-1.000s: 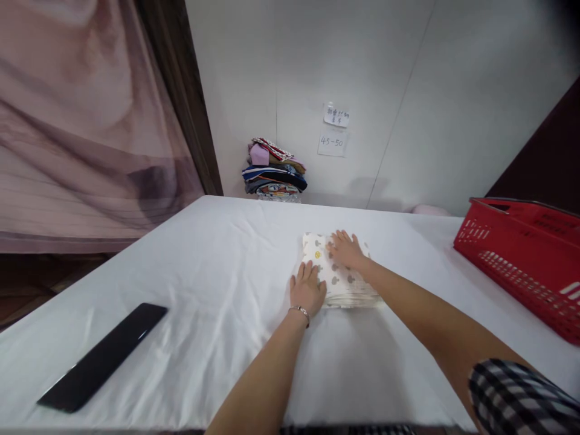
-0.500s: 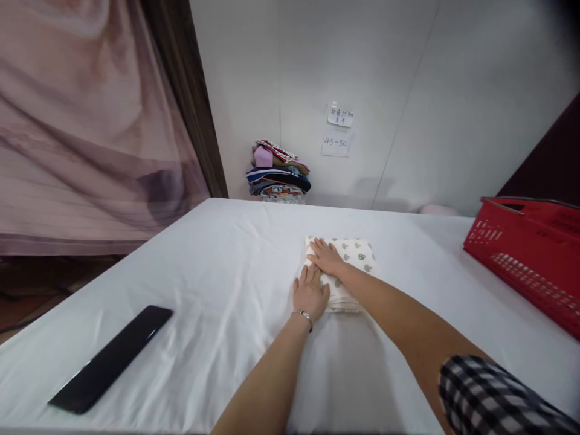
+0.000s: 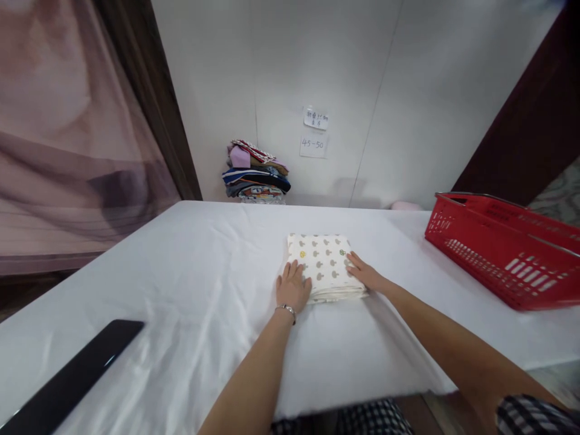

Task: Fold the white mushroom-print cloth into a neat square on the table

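A folded cream cloth (image 3: 324,266) printed with small grey shapes lies in the middle of the white-covered table (image 3: 190,284). My left hand (image 3: 292,286), with a bracelet at the wrist, rests flat on the cloth's near left corner, fingers stretched out. My right hand (image 3: 365,273) lies flat against the cloth's right edge, fingers extended and touching it. Neither hand grips anything.
A red plastic basket (image 3: 498,248) stands at the right of the table. A long black flat object (image 3: 67,380) lies at the near left. A stack of folded clothes (image 3: 256,174) sits against the back wall under two paper notes (image 3: 315,133). A pinkish curtain (image 3: 67,133) hangs left.
My right hand slid from the top left of the cloth across to its right edge. The left hand stayed at the near left corner. The camera view shifted rightward.
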